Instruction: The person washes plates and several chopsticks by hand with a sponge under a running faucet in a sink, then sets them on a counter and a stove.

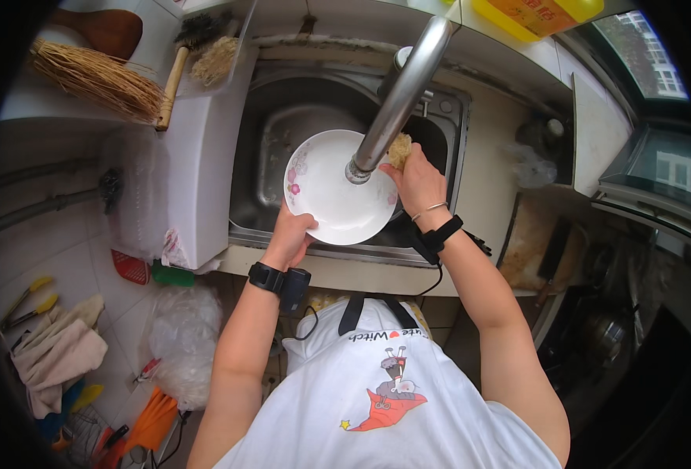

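My left hand (291, 234) grips the near left rim of a white plate (333, 202), thumb on top. Pink flowers are printed along the plate's left and right edges. The plate is held over the stainless steel sink (269, 140), with its far right part behind the faucet (401, 94). In my right hand (420, 182), between thumb and fingers, is a tan loofah-like scrubber (400, 150), just right of the spout and beside the plate's right rim. Whether the scrubber touches the plate cannot be made out. The spout's tip overlaps the plate in this view.
A straw whisk (96, 79), a wooden-handled brush (175, 82) and another fibre scrubber (215, 60) lie on the ledge at upper left. A yellow bottle (536, 17) stands behind the sink. To the right are a stained board (515, 252) and a crumpled plastic bag (530, 167).
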